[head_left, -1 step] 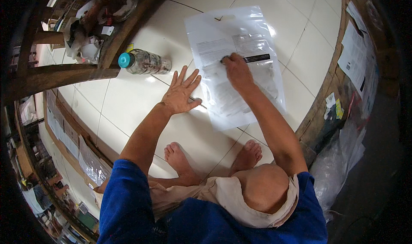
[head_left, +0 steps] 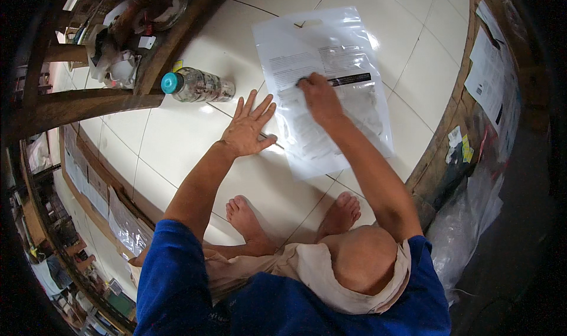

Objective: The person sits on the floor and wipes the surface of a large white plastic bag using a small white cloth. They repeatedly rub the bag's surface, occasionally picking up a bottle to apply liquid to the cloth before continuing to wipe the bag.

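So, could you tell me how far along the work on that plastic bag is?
The plastic bag already lies flat on the tiled floor. In hand: the right hand presses a dark marker onto it while the left hand rests flat beside it. What is left cannot be told.

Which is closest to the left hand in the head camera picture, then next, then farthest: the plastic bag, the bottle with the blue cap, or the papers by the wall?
1. plastic bag, just right of the left hand.
2. bottle, up and left.
3. papers, far right.

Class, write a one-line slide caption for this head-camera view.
Seated on a tiled floor, left hand flat on tiles, right hand pressing a clear plastic bag.
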Demonstrator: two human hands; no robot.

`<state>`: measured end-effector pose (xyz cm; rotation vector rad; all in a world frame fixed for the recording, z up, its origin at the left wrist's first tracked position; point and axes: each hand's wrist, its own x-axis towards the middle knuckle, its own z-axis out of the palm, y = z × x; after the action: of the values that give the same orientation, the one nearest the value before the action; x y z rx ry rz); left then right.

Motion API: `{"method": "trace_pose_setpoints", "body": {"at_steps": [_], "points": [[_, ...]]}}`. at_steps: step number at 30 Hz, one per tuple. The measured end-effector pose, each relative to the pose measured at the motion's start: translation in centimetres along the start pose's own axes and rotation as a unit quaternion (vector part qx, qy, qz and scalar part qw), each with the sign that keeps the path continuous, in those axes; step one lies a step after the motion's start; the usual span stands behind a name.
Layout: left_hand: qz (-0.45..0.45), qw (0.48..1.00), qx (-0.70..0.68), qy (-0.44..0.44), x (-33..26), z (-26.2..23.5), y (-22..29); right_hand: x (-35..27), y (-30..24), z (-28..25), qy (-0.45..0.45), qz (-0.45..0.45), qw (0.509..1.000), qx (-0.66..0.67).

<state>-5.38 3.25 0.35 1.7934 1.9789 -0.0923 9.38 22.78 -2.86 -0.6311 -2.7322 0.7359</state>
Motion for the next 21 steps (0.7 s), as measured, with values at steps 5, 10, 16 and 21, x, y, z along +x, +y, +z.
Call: {"method": "trace_pose_setpoints", "body": {"at_steps": [5,10,16,21], "points": [[-0.004,1.000,-0.008,-0.017,0.2,-0.6,0.0,0.7,-3.7,2.0,-0.031,-0.024,0.999,0.008],[0.012,0.999,-0.031,0.008,-0.1,-0.4,-0.1,-0.3,1.9,0.4,0.088,0.039,0.995,-0.023],[-0.010,1.000,-0.010,-0.017,-0.2,-0.9,0.2,-1.5,1.6,-2.2,0.057,0.219,0.939,0.259],[-0.007,1.000,-0.025,-0.017,0.0,-0.9,0.3,-2.8,-0.1,-4.0,0.012,0.312,0.564,0.765]]}}
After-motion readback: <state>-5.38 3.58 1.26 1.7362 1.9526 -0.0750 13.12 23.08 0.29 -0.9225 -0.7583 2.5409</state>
